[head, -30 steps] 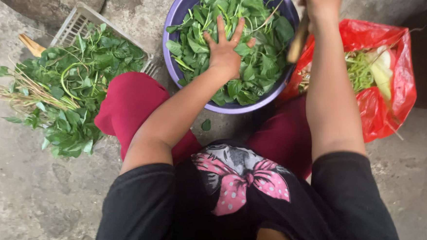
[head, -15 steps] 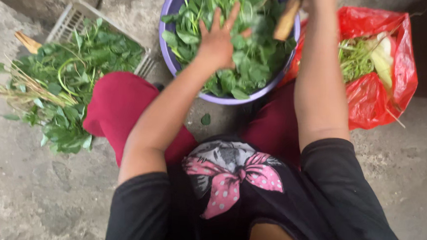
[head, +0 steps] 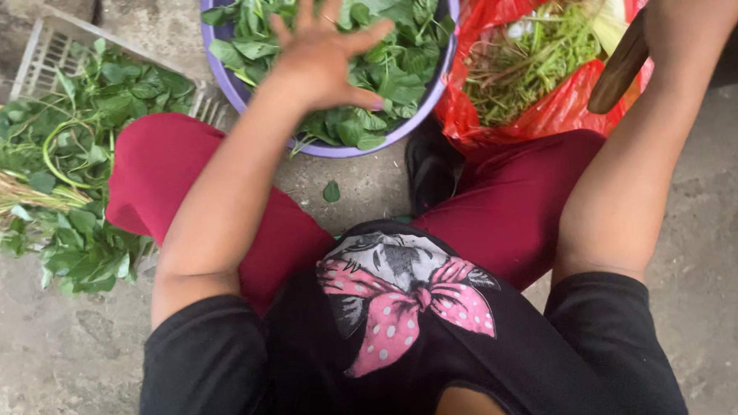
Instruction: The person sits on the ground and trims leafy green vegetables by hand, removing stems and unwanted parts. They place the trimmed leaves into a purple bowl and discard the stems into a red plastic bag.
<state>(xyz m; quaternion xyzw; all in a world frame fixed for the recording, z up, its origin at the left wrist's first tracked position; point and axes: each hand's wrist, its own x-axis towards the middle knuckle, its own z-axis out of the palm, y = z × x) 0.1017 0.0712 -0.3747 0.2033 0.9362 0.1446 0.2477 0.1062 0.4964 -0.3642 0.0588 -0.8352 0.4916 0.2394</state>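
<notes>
**Green leaves under my spread left hand**

Green is most of what lies around me. Far left, a heap of leafy stems (head: 65,181) spills over a pale plastic crate (head: 45,48) onto the concrete floor (head: 32,368), with dry straw-coloured stalks poking out toward the left edge. My knee in red trousers (head: 173,171) sits just beside that heap.

Further right, at the far middle, stands the purple basin (head: 430,95), filled with picked leaves (head: 395,63). My left hand (head: 323,54) is over it with the fingers fanned wide, palm down on the leaves, gripping nothing. A single loose leaf (head: 331,191) lies on the floor near the basin's near rim, and a dark shoe (head: 430,175) rests just right of it.

To the right of the basin, touching it, is a red plastic bag (head: 497,83) holding thin green stems and pale trimmings. My right hand (head: 687,5) is raised above the bag at the far right, closed around a brown wooden handle (head: 623,68) that slants down toward the bag; what the handle carries is out of view.
</notes>
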